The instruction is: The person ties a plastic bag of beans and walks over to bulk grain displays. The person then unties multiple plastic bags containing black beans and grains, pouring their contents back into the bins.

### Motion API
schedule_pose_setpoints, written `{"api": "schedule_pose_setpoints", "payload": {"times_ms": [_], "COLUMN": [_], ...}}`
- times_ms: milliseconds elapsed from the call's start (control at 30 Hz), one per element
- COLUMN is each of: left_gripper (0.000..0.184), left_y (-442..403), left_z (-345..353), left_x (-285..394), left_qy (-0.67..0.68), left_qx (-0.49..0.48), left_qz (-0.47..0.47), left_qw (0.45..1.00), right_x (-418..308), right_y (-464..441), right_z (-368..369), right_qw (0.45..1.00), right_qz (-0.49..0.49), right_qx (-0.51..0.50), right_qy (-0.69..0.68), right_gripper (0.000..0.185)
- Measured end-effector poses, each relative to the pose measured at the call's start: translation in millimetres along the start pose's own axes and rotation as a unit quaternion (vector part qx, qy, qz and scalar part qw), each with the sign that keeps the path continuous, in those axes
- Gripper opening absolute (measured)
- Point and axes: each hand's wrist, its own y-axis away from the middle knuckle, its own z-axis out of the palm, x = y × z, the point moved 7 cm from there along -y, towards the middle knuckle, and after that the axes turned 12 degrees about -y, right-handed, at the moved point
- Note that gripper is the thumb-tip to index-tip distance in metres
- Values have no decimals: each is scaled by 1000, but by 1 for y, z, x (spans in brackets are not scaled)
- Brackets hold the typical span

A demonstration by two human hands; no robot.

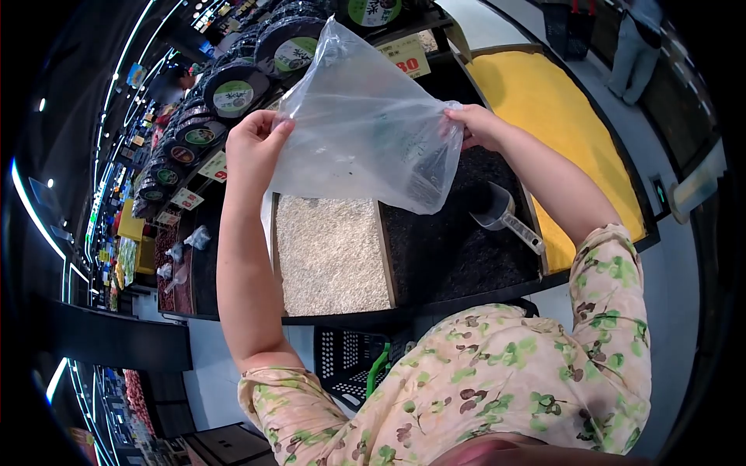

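Grain counter (pixel 342 318): we stand at its front edge; round dark packs (pixel 233 95) and a price sign (pixel 406 60) line the back.
Grain: left to right, we note white (pixel 334 252), black (pixel 458 260), then yellow (pixel 544 109).
Plastic bag (pixel 357 132): stretched in the air between both hands, above the white and black grain; widest spread side to side, one corner peaking upward. Which edge is the mouth, we cannot tell.
Left hand (pixel 259 140): thumb and fingers pinch the bag's left edge.
Right hand (pixel 475 128): pinches the opposite edge, fingers partly hidden.
Scoop (pixel 509 220): lies on the black grain, nearer us than the bag and off its lower right; handle slants toward us and the yellow side. Of our two hands, the right is clearly nearer; neither touches it.
Basket (pixel 336 359): below the counter, near our body.
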Motion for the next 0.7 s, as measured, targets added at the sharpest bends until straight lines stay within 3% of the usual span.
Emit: {"api": "schedule_pose_setpoints", "payload": {"times_ms": [200, 267, 333, 500, 667, 700], "left_gripper": [16, 17, 16, 16, 25, 35], "left_y": [15, 20, 26, 38, 57, 65], "left_z": [-4, -1, -12, -16, -18, -22], "left_x": [-11, -16, -11, -39, -71, -72], "left_qy": [-29, -80, -136, -81, -1, -47], "left_qx": [-1, 5, 42, 46, 61, 96], "left_qz": [-40, -16, 3, -17, -56, -39], "left_qw": [999, 997, 990, 996, 997, 993], "right_x": [-4, 0, -4, -9, -10, -9], "right_y": [5, 10, 13, 26, 31, 35], "right_z": [3, 9, 8, 18, 29, 36], "right_qw": [999, 994, 993, 988, 1000, 998], "right_qz": [-36, -10, -23, -25, -26, -19], "right_qx": [2, -14, 4, 26, 0, -9], "right_qy": [-8, 105, 112, 153, -17, -52], "right_gripper": [29, 29, 29, 28, 30, 31]}}
